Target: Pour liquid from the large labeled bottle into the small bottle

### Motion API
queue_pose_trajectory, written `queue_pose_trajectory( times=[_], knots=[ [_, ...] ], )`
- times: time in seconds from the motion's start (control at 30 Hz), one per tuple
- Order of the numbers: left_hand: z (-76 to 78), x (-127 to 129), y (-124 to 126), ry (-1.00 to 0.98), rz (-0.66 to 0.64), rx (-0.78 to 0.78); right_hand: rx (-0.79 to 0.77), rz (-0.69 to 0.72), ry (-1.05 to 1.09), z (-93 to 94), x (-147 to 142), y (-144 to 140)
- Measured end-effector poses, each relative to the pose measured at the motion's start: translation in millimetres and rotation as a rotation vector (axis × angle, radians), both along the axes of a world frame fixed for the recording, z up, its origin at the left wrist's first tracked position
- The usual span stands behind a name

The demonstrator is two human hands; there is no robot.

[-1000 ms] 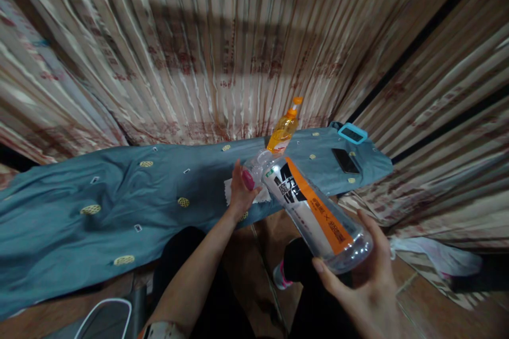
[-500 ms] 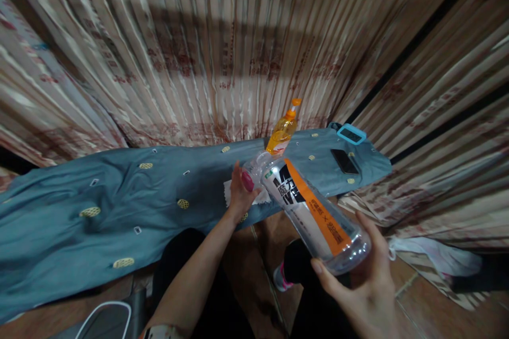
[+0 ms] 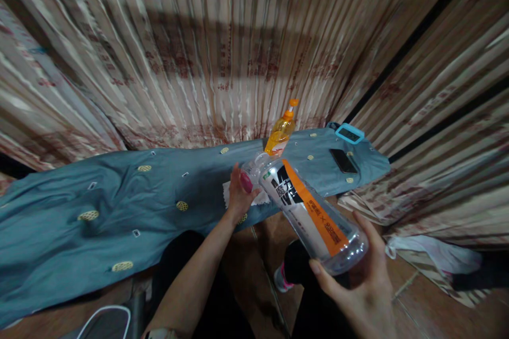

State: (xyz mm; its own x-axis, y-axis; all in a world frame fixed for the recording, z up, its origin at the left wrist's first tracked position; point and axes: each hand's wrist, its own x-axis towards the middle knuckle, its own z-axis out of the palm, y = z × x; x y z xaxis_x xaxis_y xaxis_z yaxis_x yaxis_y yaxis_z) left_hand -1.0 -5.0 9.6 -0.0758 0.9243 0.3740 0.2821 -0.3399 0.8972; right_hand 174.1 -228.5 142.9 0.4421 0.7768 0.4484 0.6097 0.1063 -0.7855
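A clear plastic bottle [image 3: 304, 209] with an orange, white and black label lies tilted between my hands, its neck up and to the left. My right hand [image 3: 360, 288] grips the bottle's base, thumb below and fingers on the far side. At the other end my left hand [image 3: 240, 193] closes around the neck, by a pink cap [image 3: 246, 181]; most of its fingers are hidden. Beneath that hand, a white paper tissue [image 3: 260, 199] lies on the blue-green cloth [image 3: 207, 175]. Just behind the bottle's shoulder stands an orange-yellow bottle [image 3: 280, 135] with an orange top.
A black phone [image 3: 343, 161] and a light-blue framed device [image 3: 350, 133] lie at the cloth's right end. Striped curtains [image 3: 238, 53] hang behind and to the right. White fabric [image 3: 437, 254] rests on the tiled floor. A white-edged object [image 3: 105, 323] is at bottom left.
The view has shifted very slightly. Both hands keep their hold on the clear bottle, and its pose is nearly the same.
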Motion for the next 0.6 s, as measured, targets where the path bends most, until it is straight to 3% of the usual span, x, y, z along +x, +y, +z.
queue_pose_trajectory(
  times=[0.3,0.6],
  knots=[
    [10.7,-3.4,-1.7,0.086,-0.011,0.018,0.015,0.006,-0.016,1.1,-1.3,1.0],
    [11.5,-4.2,-1.2,0.096,0.006,0.023,-0.003,0.013,0.009,0.1,0.2,-2.9]
  ],
)
